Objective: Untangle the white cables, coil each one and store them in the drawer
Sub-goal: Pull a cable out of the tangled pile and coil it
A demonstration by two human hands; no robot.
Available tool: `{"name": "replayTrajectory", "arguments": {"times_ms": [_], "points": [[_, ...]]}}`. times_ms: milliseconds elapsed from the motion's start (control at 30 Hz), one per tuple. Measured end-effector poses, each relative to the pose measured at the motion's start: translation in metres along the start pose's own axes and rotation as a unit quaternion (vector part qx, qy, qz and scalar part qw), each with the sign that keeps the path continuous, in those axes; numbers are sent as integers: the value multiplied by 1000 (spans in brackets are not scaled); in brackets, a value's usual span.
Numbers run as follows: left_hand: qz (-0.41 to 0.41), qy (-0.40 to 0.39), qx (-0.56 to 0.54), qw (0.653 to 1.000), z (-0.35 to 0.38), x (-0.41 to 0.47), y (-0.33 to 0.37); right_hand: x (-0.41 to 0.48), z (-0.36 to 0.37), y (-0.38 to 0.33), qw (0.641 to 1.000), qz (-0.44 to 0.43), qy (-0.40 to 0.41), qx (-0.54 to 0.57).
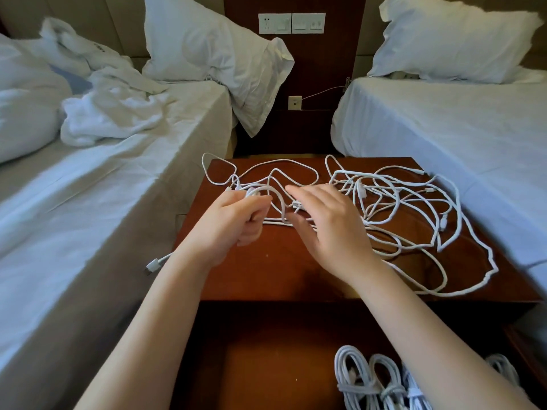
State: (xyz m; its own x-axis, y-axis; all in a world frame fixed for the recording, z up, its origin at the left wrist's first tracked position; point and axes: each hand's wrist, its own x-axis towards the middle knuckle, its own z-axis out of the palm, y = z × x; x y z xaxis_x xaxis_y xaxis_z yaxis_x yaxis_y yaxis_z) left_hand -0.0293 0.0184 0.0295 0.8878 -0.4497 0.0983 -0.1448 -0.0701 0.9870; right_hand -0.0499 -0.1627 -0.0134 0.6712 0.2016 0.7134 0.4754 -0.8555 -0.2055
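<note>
On the nightstand [266,270], the white cables [393,208] lie in a loose tangle that fills the top from the middle out to three o'clock, with thinner loops reaching toward eleven. The left hand [233,223] sits at nine o'clock of the heap, its fingers curled round a small bunch of loops [260,192]. The right hand [328,226] is just beside it over the middle strands, fingers straight and spread, gripping nothing. Whether its fingertips touch the crossing strands below them I cannot tell.

The risk, as I judge it, is a pull on the gathered loops while the line runs through the heap. That would likely cinch the crossings near the right hand into a knot and drag the whole mass toward nine o'clock. A plug [152,265] already hangs off the edge at seven o'clock and could snag there or tug the line down. One long strand skirts the rim at four o'clock and may slip off.

At six o'clock the drawer [266,365] stands open, with finished coils [364,380] tied and lying at its right side. Both forearms cross above it, so any drop-in calls for a hand drawn back.

A bed [88,202] with a crumpled towel [112,113] flanks the stand at nine o'clock, and a second bed [444,128] at three. A socket panel [291,23] is on the wall at twelve.
</note>
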Motion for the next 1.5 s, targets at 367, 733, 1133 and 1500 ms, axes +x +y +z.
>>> {"name": "replayTrajectory", "arguments": {"times_ms": [367, 733, 1133, 1500], "points": [[42, -233, -375, 896, -1, 0, 1, -4, 11, -14, 998, 5, -56, 13], [111, 120, -231, 959, 8, 10, -16, -12, 12, -23, 993, -2, -105, 60], [50, 200, 246, 947, 15, 12, -31, -4, -5, -15, 997, -28, -51, 45], [-73, 18, 116, 990, 19, 0, -22, 1, -15, -7, 991, 31, -47, 123]]}}
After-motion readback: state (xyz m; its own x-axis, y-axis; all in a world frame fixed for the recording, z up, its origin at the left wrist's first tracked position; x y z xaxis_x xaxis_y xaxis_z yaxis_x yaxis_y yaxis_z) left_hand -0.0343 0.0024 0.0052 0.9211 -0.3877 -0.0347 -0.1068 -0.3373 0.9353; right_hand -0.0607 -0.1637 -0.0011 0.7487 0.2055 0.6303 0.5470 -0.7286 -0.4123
